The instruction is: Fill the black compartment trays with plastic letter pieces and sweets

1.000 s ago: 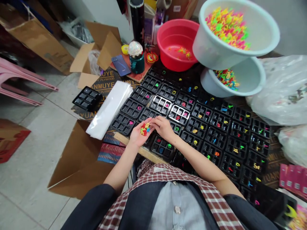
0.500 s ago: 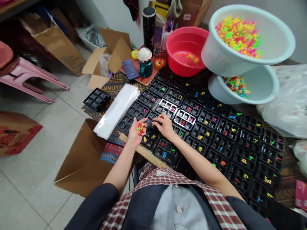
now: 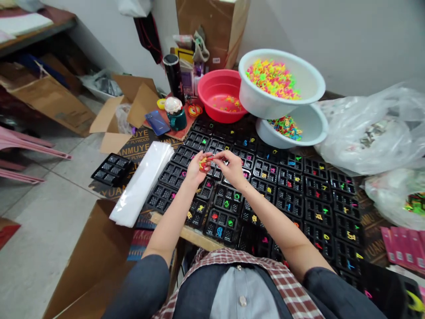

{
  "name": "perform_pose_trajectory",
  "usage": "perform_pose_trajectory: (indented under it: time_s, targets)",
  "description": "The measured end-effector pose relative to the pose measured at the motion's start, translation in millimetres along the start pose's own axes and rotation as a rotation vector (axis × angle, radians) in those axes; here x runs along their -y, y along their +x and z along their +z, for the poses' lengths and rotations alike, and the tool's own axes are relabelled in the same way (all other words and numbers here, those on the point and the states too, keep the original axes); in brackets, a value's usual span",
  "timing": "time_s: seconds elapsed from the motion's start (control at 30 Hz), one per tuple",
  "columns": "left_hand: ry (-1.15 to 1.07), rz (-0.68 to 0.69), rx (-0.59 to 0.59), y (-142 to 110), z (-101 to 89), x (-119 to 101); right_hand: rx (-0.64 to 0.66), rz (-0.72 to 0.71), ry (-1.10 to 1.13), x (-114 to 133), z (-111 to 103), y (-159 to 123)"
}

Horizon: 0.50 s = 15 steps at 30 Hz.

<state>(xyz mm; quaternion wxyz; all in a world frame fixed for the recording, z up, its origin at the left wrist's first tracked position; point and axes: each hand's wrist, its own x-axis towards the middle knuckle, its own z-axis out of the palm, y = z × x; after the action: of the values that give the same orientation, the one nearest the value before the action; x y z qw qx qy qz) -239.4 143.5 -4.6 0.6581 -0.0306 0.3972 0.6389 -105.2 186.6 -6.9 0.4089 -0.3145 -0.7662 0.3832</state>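
Observation:
My left hand point(image 3: 195, 171) is cupped over the trays, its fingers curled round a small pile of colourful plastic pieces point(image 3: 203, 164). The pieces are red, yellow and green; their exact shapes are too small to make out. Beside it, my right hand point(image 3: 233, 171) pinches a small red plastic piece point(image 3: 210, 158) between thumb and forefinger, close to the left fingertips. Under both hands, rows of black compartment trays point(image 3: 216, 209) cover the table. Many of their compartments hold one small coloured piece, such as a blue piece point(image 3: 219, 231) in a front tray.
Two stacked white tubs point(image 3: 282, 104) of coloured pieces and a red basin point(image 3: 219, 79) stand at the back. White plastic sleeves point(image 3: 141, 186), a spare black tray point(image 3: 112, 169) and an open carton point(image 3: 89, 261) are at left. Clear bags point(image 3: 375, 133) lie at right.
My right hand has moved from a tray compartment up to my left hand and now pinches a red piece. My left fingers have curled more. The camera view has shifted.

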Motion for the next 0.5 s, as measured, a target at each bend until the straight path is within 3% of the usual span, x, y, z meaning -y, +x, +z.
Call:
perform_pose_trajectory:
  time_s: [0.1,0.23,0.33,0.5]
  targets:
    - [-0.163,-0.002,-0.117,7,-8.2,-13,-0.035,0.099,0.025,-13,-1,4]
    - [-0.272,0.038,-0.244,8,-23.5,-21,0.150,0.147,-0.123,-44,12,-10]
    - [-0.281,0.015,-0.277,9,-25.5,-23,0.241,0.116,-0.237,-60,20,-18]
    - [-0.281,-0.022,-0.230,9,-17.7,-15,0.112,0.026,-0.214,-54,9,-9]
